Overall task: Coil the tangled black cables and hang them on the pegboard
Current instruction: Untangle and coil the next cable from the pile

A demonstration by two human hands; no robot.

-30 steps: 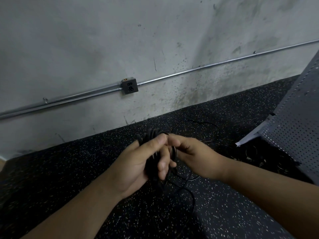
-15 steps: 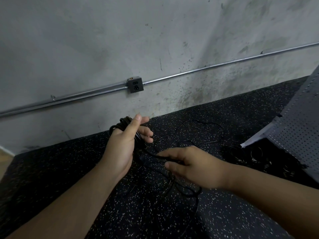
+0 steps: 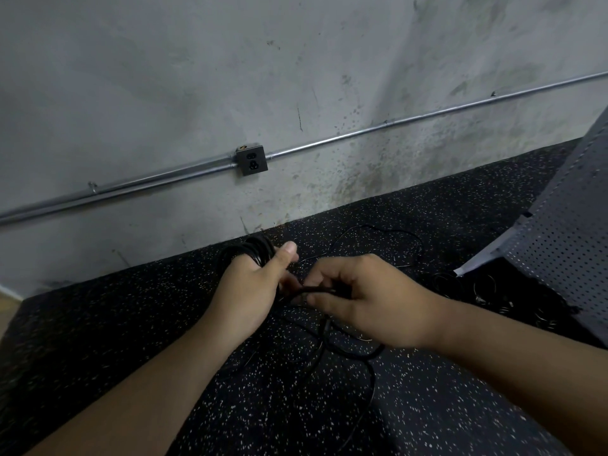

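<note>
Risks at the winding stage. Coil (image 3: pixel 255 253) of black cable sits looped over the left hand (image 3: pixel 248 292), whose thumb and curled fingers clamp the turns. The right hand (image 3: pixel 375 302) pinches the free strand (image 3: pixel 317 288) between thumb and fingers, just beside the left hand. Slack trails from that pinch onto the speckled floor (image 3: pixel 427 406), where it crosses itself in a loop (image 3: pixel 358 353). If drawn up unshaken, this crossing probably tightens into a knot or carries a twist into the coil. The wound turns lie close to the left thumb's tip, so a loosened thumb likely lets them slide off and spring apart. The cable appears thin, matte and springy, with fairly even wound turns. Its far length (image 3: pixel 394 235) lies in a wide curve near the wall (image 3: pixel 230 77). Pegboard (image 3: pixel 566 251) stands at the right edge, well apart from both hands. Dark ringed shapes (image 3: pixel 460 284) at its foot are too dim to identify.
</note>
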